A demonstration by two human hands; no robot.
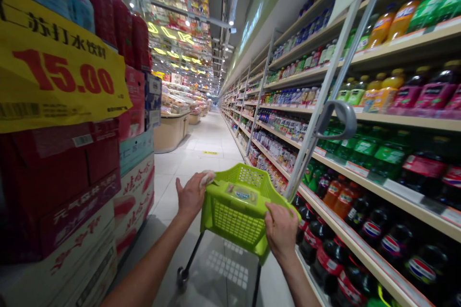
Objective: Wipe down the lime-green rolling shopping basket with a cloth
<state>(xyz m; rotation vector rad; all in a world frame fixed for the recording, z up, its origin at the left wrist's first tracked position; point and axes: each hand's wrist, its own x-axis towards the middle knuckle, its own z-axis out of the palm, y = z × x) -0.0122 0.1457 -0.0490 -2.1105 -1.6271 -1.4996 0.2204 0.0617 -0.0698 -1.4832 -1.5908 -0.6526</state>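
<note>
A lime-green plastic shopping cart (236, 223) with perforated sides and dark legs stands in front of me. My left hand (192, 194) is at the left end of its handle, fingers curled over the rim and thumb sticking up away from it. Something white and crumpled, like a tissue (208, 177), shows at the left fingers; how it is held is not clear. My right hand (283, 228) wraps round the handle's right end. A label is set in the middle of the handle. What shows of the basket's inside has no goods in it.
Close on the right runs a long shelf of drink bottles (396, 153), with a metal ladder (324, 91) leaning against it. Stacked drink cartons (135, 192) rise on the left under a yellow price sign (61, 64). A tiled aisle (205, 139) leads ahead past produce stands (169, 129).
</note>
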